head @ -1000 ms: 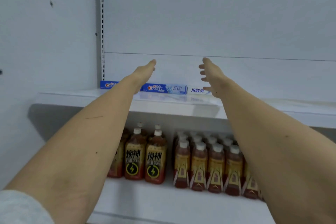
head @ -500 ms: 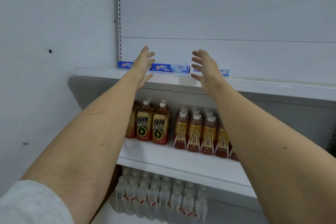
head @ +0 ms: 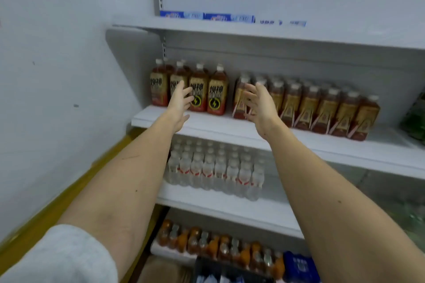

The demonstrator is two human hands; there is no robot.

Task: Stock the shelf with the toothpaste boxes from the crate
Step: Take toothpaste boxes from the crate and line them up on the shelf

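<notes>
Three toothpaste boxes lie end to end at the back of the top shelf (head: 207, 30): a blue one (head: 181, 15) at the left, a second blue one (head: 228, 17) beside it, and a white one (head: 281, 22) to the right. My left hand (head: 180, 104) and my right hand (head: 258, 104) hover empty, fingers spread, in front of the drink bottles one shelf lower, well below the boxes. At the bottom edge a dark crate (head: 230, 271) is partly visible, its contents blurred.
Brown-labelled drink bottles (head: 200, 89) and more to the right (head: 322, 108) fill the second shelf. Clear water bottles (head: 213, 167) stand on the third shelf and orange drinks (head: 218, 243) on the lowest. A white wall (head: 57, 76) is close on the left.
Both hands have come down empty from the top shelf to the level of the second shelf. The view has tilted downward, showing the lower shelves and the crate's edge.
</notes>
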